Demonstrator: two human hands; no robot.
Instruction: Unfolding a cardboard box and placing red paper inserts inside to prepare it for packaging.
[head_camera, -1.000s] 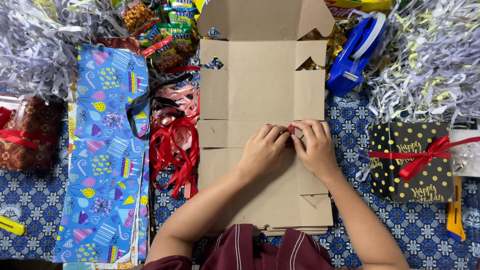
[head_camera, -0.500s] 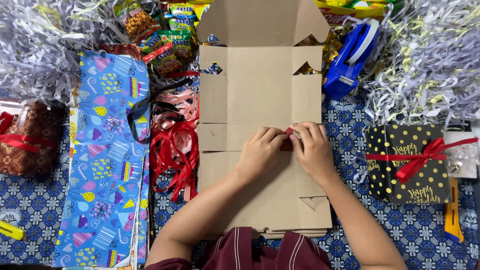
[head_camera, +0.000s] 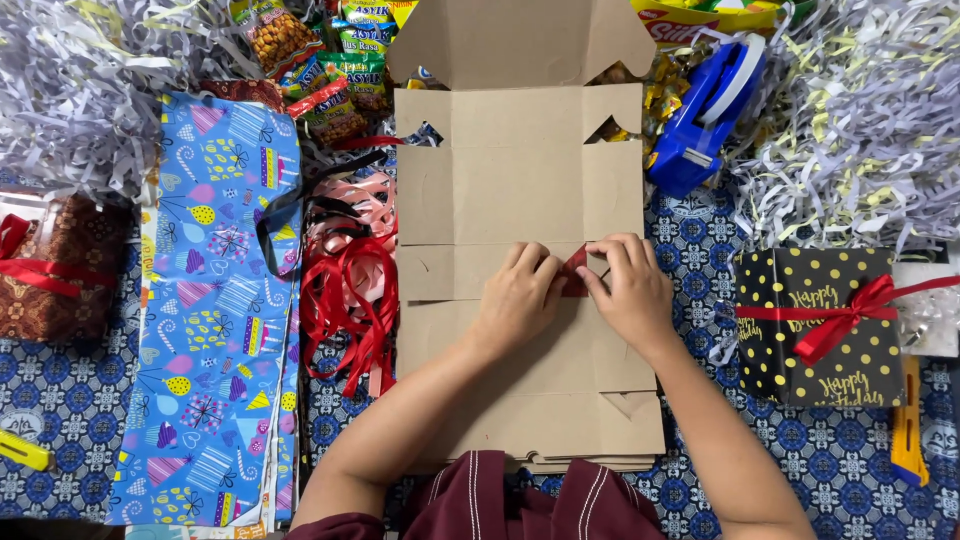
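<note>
Left hand (head_camera: 518, 298) and right hand (head_camera: 628, 292) meet over the flattened cardboard box (head_camera: 520, 190) at centre of the worktop; both grips pinch a small red ribbon piece (head_camera: 574, 272) between fingertips; red ribbon bundle (head_camera: 350, 300) lies left; black dotted gift box (head_camera: 815, 325) right.

colourful snack packets (head_camera: 320, 70) above flattened carton (head_camera: 520, 190)

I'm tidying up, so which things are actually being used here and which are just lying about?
In use: left hand, right hand, small red ribbon piece, flattened cardboard box.
Lying about: blue tape dispenser, wrapping paper, dotted black gift box, red ribbons, snack packets.
</note>
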